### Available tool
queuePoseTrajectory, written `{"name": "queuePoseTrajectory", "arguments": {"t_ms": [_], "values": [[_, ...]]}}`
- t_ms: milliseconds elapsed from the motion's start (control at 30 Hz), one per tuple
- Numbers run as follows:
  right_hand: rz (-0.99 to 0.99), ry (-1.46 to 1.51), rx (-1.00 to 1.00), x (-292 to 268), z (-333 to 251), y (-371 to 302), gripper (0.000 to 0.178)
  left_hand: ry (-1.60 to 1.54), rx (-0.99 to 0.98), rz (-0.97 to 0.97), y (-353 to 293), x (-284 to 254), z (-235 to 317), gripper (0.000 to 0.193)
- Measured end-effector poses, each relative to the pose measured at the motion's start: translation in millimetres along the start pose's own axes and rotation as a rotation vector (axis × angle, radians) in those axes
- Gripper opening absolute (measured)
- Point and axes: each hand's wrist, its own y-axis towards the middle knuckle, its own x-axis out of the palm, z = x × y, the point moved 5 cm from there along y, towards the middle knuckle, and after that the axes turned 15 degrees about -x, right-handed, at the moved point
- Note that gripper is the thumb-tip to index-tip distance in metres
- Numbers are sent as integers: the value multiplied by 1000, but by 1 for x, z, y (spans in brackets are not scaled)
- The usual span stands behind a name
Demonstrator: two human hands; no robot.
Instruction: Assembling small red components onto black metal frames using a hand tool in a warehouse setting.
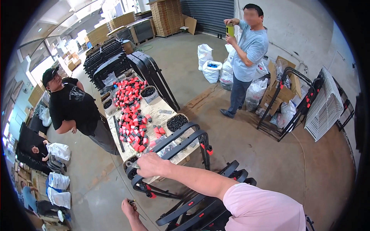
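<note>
My right hand (151, 165) reaches over the near corner of the table, its fingers closed round a silver metal tool (132, 164) that looks like a wrench. Beneath and beside it, a black curved frame (185, 131) with red clips lies across the table's near end. Lower and to the left, clear of the table, my left hand (129, 210) is closed round a small, thin, dark thing (132, 201); its kind is too small to make out. Below my right forearm stand several more black frames (189, 210) with red pieces.
On the wooden table (163, 109) lie a heap of red and black plastic parts (133, 123) and tubs of small black pieces (177, 122). One person (73, 104) stands left of it; another (246, 54) stands beyond, right, holding a yellow-green object. White sacks (212, 71) and white wire racks (327, 104) stand right.
</note>
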Motion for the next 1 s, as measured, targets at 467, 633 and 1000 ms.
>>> {"name": "queuePoseTrajectory", "arguments": {"t_ms": [467,633,1000], "values": [[-629,220,246,-3,4,-5,44,-203,8,-118,-47,17,53,24],[-728,236,265,12,-2,-8,37,-185,5,-123,-44,10,42,24],[-1017,127,457,86,7,-51,31,299,-93,-383,-93,64,6,34]]}}
